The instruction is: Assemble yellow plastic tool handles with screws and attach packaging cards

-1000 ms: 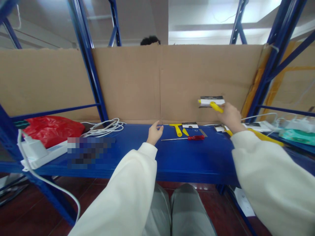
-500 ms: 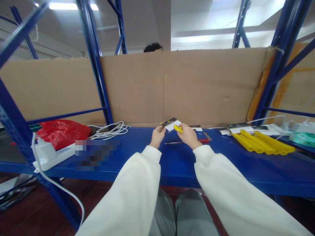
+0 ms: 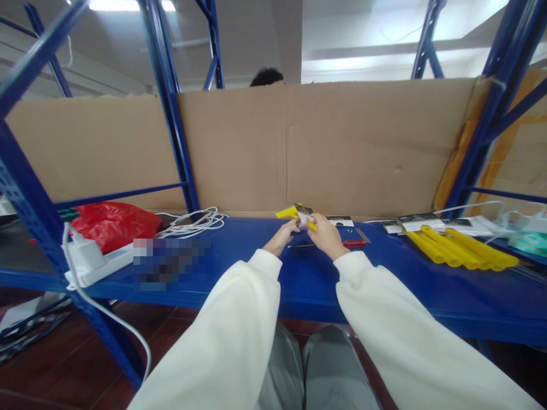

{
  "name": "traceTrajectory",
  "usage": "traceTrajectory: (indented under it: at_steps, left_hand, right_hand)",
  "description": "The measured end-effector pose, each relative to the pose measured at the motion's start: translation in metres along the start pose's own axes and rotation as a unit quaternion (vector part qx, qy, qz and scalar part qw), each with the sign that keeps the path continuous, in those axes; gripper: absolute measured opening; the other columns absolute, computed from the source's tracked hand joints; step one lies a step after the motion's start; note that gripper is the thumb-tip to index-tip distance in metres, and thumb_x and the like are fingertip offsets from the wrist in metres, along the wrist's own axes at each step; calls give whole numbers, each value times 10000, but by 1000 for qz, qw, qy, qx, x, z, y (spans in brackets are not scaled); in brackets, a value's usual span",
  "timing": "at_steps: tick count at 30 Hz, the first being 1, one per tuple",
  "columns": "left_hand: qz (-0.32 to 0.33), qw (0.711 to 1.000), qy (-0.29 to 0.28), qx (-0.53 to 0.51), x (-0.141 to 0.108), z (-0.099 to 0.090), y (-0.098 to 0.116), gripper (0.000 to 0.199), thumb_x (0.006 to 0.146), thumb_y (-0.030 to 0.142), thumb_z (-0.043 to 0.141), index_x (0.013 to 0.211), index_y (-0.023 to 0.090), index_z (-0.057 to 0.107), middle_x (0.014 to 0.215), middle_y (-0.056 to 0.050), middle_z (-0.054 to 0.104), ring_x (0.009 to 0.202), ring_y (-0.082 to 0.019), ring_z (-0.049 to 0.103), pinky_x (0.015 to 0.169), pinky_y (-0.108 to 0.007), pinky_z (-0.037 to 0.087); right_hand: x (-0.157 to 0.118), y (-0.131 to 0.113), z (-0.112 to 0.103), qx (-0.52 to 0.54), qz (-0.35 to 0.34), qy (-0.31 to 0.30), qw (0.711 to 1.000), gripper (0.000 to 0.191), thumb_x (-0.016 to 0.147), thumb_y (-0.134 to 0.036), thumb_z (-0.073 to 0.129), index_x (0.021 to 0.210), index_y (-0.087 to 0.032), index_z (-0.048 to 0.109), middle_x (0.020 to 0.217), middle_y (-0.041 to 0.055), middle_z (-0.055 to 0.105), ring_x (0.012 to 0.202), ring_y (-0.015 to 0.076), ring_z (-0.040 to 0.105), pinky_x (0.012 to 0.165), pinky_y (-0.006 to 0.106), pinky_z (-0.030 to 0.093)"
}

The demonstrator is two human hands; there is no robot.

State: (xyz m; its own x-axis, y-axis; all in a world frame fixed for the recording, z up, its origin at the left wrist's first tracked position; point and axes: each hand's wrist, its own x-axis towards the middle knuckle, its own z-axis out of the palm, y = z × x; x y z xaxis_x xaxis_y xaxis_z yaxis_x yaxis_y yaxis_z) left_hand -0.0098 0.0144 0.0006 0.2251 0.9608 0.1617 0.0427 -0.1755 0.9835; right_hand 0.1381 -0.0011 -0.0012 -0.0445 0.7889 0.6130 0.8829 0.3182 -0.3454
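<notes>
Just above the blue shelf, my left hand (image 3: 282, 236) and my right hand (image 3: 327, 236) are close together, fingers closed on a yellow tube (image 3: 287, 212) and its black-and-white header card (image 3: 303, 209). The tube slants across both hands, and part of it is hidden behind the card and fingers. The card looks tilted or bent between my fingertips. Under my right hand lies a screwdriver (image 3: 354, 244) with a red handle, its thin shaft pointing left. Another black-and-white card (image 3: 341, 221) lies behind that hand.
Several yellow tubes (image 3: 459, 248) with header cards lie on the right of the blue shelf (image 3: 371, 290). At left are a white power strip (image 3: 102, 267), a red plastic bag (image 3: 117, 225) and a coiled white cable (image 3: 194, 224). A cardboard panel (image 3: 363, 148) stands behind; a person's head shows above it.
The header card has turned from facing up to a steeper, bent pose. More of the yellow tube now shows beyond my left hand, which has shifted right, closer to my right hand.
</notes>
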Motion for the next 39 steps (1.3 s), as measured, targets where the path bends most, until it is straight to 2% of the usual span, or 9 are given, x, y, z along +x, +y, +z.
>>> traceTrajectory:
  at_steps: [9, 15, 18, 21, 24, 26, 32, 36, 39]
  left_hand:
    - [65, 997, -23, 16, 0, -2, -5, 514, 577, 79, 530, 1008, 215, 777, 1137, -7, 755, 1170, -240, 620, 1012, -342, 481]
    - [102, 993, 51, -20, 11, -5, -8, 377, 629, 112, 549, 915, 172, 788, 952, -17, 778, 1043, -242, 675, 942, -348, 527]
    - [83, 989, 110, -54, 13, -6, -9, 384, 633, 126, 571, 945, 175, 789, 997, -29, 780, 1052, -248, 684, 888, -325, 546]
    - [68, 986, 133, -75, 12, -6, -8, 405, 643, 150, 571, 987, 164, 784, 1018, -39, 778, 1020, -249, 695, 808, -303, 562]
    - [65, 984, 143, -87, 10, -7, -6, 428, 667, 163, 538, 1025, 153, 772, 1003, -36, 774, 998, -236, 699, 766, -284, 561]
    - [68, 981, 148, -107, 9, -8, -5, 441, 683, 171, 520, 1054, 147, 758, 1024, -39, 769, 1007, -232, 698, 762, -281, 561]
    - [70, 969, 152, -180, 6, -8, 0, 479, 716, 227, 508, 1142, 129, 704, 1063, -61, 756, 1039, -246, 691, 780, -307, 570]
    - [72, 963, 144, -216, 2, -5, 3, 500, 742, 245, 485, 1192, 105, 651, 1034, -87, 751, 992, -260, 693, 727, -323, 567]
    - [77, 957, 149, -238, 1, -4, 2, 446, 775, 280, 500, 1162, 117, 653, 983, -86, 754, 947, -261, 698, 703, -322, 560]
  right_hand:
    - [0, 2, 4, 33, -44, -28, 998, 411, 840, -148, 565, 1250, -168, 591, 1258, 163, 673, 1139, 292, 653, 965, 414, 509]
    - [10, 7, 10, 152, -38, 30, 987, 316, 825, -159, 555, 1127, -185, 647, 1159, 129, 685, 1096, 248, 647, 958, 411, 522]
    - [15, 9, 8, 222, 56, 39, 973, 197, 828, -192, 582, 1008, -182, 661, 1118, 117, 701, 1064, 236, 654, 921, 390, 539]
    - [15, 6, 0, 318, 188, -18, 929, 84, 843, -249, 617, 889, -187, 651, 936, 75, 729, 862, 206, 685, 750, 329, 572]
    - [12, 2, -10, 425, 284, -94, 855, 94, 870, -267, 613, 873, -183, 653, 766, 42, 710, 606, 155, 639, 542, 262, 522]
    - [10, -1, -16, 471, 323, -109, 813, 83, 890, -241, 589, 887, -180, 644, 716, 26, 692, 537, 131, 611, 498, 235, 491]
    - [8, -1, -24, 570, 342, -152, 732, 172, 953, -191, 455, 842, -192, 586, 685, 11, 656, 530, 116, 598, 516, 212, 471]
    - [9, 3, -25, 602, 345, -129, 709, 253, 957, -135, 386, 788, -195, 564, 582, -17, 565, 477, 102, 512, 503, 190, 430]
    - [9, 5, -25, 613, 330, -138, 704, 243, 949, -129, 403, 794, -192, 580, 600, -8, 589, 492, 104, 515, 516, 192, 437]
